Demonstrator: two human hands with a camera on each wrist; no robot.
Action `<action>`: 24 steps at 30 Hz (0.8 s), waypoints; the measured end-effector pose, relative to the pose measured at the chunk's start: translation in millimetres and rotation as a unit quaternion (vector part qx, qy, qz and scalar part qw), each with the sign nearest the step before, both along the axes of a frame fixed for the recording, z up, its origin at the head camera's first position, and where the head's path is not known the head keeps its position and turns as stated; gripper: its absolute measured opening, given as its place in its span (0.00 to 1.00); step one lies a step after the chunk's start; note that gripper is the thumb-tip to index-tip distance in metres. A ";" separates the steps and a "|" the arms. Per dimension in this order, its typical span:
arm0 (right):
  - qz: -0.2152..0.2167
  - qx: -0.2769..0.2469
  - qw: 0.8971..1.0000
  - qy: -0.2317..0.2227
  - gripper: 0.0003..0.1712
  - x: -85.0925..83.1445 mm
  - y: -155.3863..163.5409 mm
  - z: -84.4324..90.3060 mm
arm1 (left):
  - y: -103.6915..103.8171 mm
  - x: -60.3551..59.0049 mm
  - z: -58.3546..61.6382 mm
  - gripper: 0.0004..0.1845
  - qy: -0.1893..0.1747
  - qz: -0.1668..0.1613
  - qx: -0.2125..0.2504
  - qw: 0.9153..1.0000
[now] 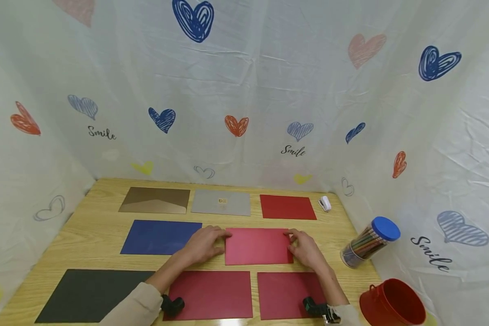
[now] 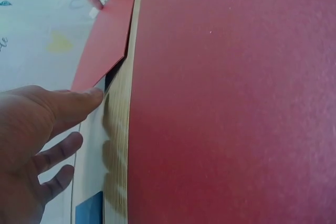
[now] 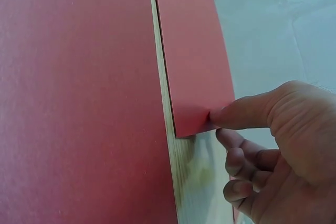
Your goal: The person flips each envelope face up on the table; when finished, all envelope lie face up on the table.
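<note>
A pink-red sheet of card (image 1: 257, 246) lies flat in the middle of the wooden table (image 1: 93, 222), its long axis running left to right across the person's front; the left hand (image 1: 203, 245) pinches its left edge and the right hand (image 1: 305, 249) its right edge, thumbs on top and fingers curled under the corners, as the wrist views show, with those ends lifted slightly off the wood.

Nine sheets are laid out in three rows, all with their long sides left to right: at the back one brown sheet (image 1: 155, 200), one grey sheet (image 1: 221, 202) and one red sheet (image 1: 287, 207); in the middle one blue sheet (image 1: 159, 237) beside the held one; at the front one black sheet (image 1: 89, 295) and two dark red sheets (image 1: 216, 294) (image 1: 287, 292).

At the right stand one small white stapler (image 1: 325, 203), one clear tub of pencils (image 1: 368, 242) with a blue lid, tilted, and one red bucket (image 1: 391, 305).
</note>
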State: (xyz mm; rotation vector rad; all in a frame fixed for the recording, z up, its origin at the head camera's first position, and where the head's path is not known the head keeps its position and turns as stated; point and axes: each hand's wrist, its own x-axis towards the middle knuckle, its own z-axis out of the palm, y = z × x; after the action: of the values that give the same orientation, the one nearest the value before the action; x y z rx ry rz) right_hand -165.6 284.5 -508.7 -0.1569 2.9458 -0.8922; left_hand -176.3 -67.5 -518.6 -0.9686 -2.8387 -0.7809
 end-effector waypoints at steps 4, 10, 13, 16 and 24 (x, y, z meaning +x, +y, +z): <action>-0.005 -0.021 1.000 -0.001 0.26 -1.1 -0.9 -1.6 | -2.4 -0.2 0.0 0.28 -0.010 0.009 0.003 1.000; -0.005 -0.047 0.999 0.012 0.25 -1.0 -1.4 -0.1 | -5.1 -0.6 0.3 0.30 -0.014 0.017 0.012 1.000; -0.012 -0.063 0.998 0.012 0.23 -0.9 -1.6 1.3 | -6.9 -0.8 -0.3 0.30 -0.006 0.020 0.012 1.000; -0.025 -0.087 0.996 0.010 0.21 -0.5 -1.7 3.0 | -8.8 -1.3 -0.5 0.31 0.002 0.022 0.014 1.000; -0.025 -0.110 0.993 0.041 0.17 0.1 0.1 5.9 | -12.8 -2.9 1.0 0.29 0.019 0.035 0.027 0.999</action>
State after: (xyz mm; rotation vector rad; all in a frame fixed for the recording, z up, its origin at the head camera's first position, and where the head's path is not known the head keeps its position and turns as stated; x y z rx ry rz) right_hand -165.5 284.6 -502.7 -0.1317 2.9302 -1.2458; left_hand -179.2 -80.3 -517.5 -0.8616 -2.7871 -0.8175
